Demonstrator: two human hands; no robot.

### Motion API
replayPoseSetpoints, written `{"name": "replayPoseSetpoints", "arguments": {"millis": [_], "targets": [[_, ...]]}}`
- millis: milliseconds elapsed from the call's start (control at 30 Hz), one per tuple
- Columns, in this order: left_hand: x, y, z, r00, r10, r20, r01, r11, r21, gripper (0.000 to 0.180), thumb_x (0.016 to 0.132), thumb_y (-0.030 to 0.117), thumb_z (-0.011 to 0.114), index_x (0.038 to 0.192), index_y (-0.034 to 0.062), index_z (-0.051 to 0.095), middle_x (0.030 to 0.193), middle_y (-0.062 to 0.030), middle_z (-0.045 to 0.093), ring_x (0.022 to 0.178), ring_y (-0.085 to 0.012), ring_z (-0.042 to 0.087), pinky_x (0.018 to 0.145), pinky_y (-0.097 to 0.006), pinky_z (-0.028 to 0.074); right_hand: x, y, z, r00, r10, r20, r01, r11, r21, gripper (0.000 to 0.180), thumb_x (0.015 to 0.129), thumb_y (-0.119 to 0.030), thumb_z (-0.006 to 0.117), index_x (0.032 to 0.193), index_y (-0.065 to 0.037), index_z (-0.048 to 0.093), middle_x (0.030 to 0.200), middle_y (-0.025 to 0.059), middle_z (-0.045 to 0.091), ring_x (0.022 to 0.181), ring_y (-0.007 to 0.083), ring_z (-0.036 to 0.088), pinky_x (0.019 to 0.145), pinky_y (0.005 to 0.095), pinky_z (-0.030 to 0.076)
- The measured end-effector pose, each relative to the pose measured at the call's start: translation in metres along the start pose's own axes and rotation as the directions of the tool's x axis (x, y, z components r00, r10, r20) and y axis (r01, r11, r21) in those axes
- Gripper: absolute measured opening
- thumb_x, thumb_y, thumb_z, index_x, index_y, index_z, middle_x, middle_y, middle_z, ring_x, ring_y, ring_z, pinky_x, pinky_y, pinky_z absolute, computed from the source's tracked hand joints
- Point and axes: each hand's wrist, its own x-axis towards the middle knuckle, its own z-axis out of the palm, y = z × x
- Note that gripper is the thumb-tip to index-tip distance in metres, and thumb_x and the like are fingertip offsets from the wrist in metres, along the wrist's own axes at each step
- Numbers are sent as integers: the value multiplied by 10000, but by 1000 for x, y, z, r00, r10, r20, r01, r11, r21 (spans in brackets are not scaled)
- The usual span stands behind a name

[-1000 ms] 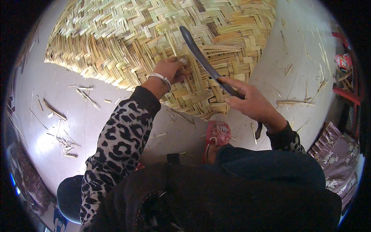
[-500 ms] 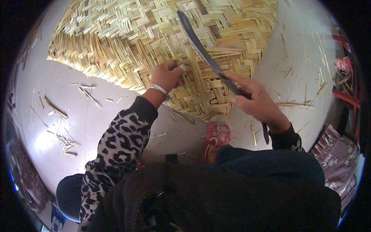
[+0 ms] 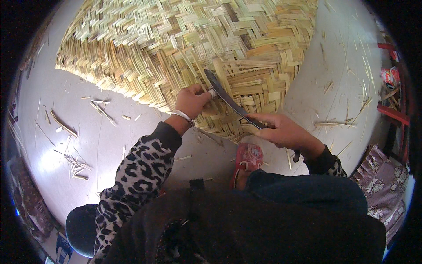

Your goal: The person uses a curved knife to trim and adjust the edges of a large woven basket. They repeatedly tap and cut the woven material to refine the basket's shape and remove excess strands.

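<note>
A large woven straw mat (image 3: 154, 48) spreads across the far part of the view, its near corner close to my foot. My left hand (image 3: 192, 103) is closed at this corner, thumb and fingers pinching what looks like a strip of the weave. White wrapping covers its thumb tip. In my right hand (image 3: 281, 130) is a dark curved knife (image 3: 231, 102), gripped with the forefinger along it. The blade slants up and left over the mat, its tip just beyond my left thumb. Whether the edge touches a strip I cannot tell.
My foot in a red slipper (image 3: 249, 157) stands just below the mat's corner. Cut straw bits (image 3: 75, 165) litter the pale floor (image 3: 145, 158) on both sides. A red frame (image 3: 393, 113) and a flowered brown cloth (image 3: 380, 176) are at the right.
The knife has come down and toward me, its tip now near my left thumb. My right hand has lowered slightly, and my left hand has shifted a little right and nearer.
</note>
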Motion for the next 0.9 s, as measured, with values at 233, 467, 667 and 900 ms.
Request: {"name": "replayPoseSetpoints", "arguments": {"millis": [233, 467, 667, 900], "targets": [[-5, 1, -6, 989, -63, 133, 103, 944, -314, 187, 896, 195, 658, 939, 13, 669, 796, -37, 682, 693, -122, 660, 597, -270, 518, 18, -16, -10, 989, -147, -27, 116, 869, -481, 569, 849, -260, 597, 1375, -53, 528, 1000, 199, 690, 837, 213, 648, 803, 327, 507], [1, 12, -4, 996, -86, 3, 76, 865, -496, 309, 923, 265, 656, 1047, -16, 689, 796, -45, 694, 636, -116, 661, 554, -245, 510, 22, -33, -18, 980, -198, 32, 180, 795, -579, 560, 857, -301, 573, 1348, -33, 546, 1072, 252, 663, 935, 295, 668, 837, 369, 500], [7, 14, -6, 996, -87, 14, 86, 923, -376, 328, 910, 313, 673, 969, -7, 712, 730, -43, 685, 621, -111, 658, 536, -244, 494, 31, -32, 4, 982, -174, -75, 93, 785, -612, 577, 846, -318, 577, 1356, -51, 539, 937, 264, 659, 840, 345, 664, 767, 410, 505], [5, 12, -8, 994, -108, -33, 88, 927, -365, 276, 912, 278, 644, 916, 4, 684, 724, -43, 676, 613, -120, 646, 536, -247, 496, 35, -29, 4, 975, -214, -61, 147, 826, -545, 563, 834, -281, 572, 1340, -35, 545, 882, 260, 658, 782, 314, 658, 736, 399, 502]]}}
